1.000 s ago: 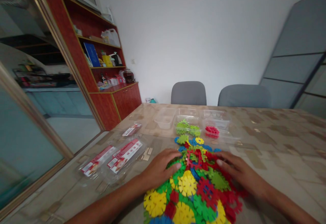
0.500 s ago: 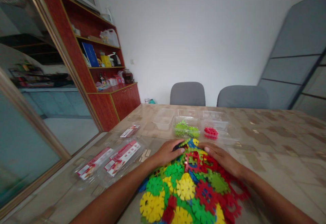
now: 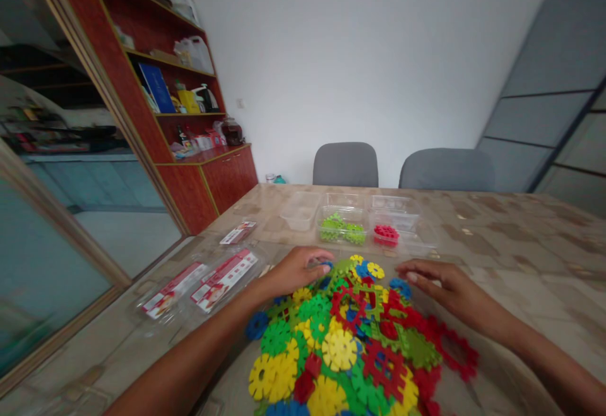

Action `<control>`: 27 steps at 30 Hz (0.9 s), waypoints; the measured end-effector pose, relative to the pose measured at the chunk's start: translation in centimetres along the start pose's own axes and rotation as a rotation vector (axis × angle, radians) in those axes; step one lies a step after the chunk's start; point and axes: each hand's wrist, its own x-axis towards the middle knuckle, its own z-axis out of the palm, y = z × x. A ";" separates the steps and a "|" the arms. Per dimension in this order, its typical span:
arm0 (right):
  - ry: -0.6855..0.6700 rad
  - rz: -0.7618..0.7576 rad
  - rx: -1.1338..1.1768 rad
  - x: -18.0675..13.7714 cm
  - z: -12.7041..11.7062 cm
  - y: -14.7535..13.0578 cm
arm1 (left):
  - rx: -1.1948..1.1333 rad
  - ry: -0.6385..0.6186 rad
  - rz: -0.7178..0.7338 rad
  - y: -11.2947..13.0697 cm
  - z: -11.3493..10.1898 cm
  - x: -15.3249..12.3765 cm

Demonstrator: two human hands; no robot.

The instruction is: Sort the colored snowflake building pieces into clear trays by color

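Observation:
A heap of interlocking plastic toy pieces (image 3: 339,350) lies on the table in front of me, with yellow, green and blue notched discs and red and olive gear-like frames. My left hand (image 3: 299,271) is at the heap's far left edge, thumb and fingers apart, a bit of a blue disc (image 3: 326,265) showing in the gap. On the other side, my right hand (image 3: 438,282) is open, fingers stretched toward the heap. Its fingertips are close to another blue disc (image 3: 400,287). A red gear-shaped frame (image 3: 457,348) lies below the right wrist.
Beyond the heap stand clear plastic boxes, one holding lime-green pieces (image 3: 341,229), another pink-red pieces (image 3: 386,235). A translucent empty tub (image 3: 301,211) is beside them. Clear lids with printed labels (image 3: 225,280) lie at left. Two grey chairs (image 3: 345,165) stand behind the table (image 3: 525,239).
My hands have moved apart from the heap's far end, the right one outward to the right. The heap has spread wider and flatter at the top. The view has shifted slightly.

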 end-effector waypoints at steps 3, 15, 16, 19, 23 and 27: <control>-0.091 -0.061 -0.017 -0.5 0.1 -1.4 | 0.011 -0.086 0.068 1.6 -0.3 -0.6; -0.061 -0.170 -0.164 -0.6 0.6 -2.2 | 0.214 -0.218 0.228 4.2 -1.0 -1.2; -0.064 -0.181 -0.166 -0.6 0.5 -2.5 | 0.227 -0.232 0.222 4.3 -1.2 -1.2; -0.113 -0.224 -0.155 -1.0 0.7 -4.1 | 0.284 -0.279 0.171 5.1 -1.7 -1.5; -0.228 -0.280 -0.099 -1.9 2.2 -6.9 | 0.359 -0.368 0.105 6.4 -2.1 -2.1; -0.234 -0.319 -0.147 -2.5 5.0 -8.6 | 0.488 -0.372 -0.002 7.3 -2.9 -3.8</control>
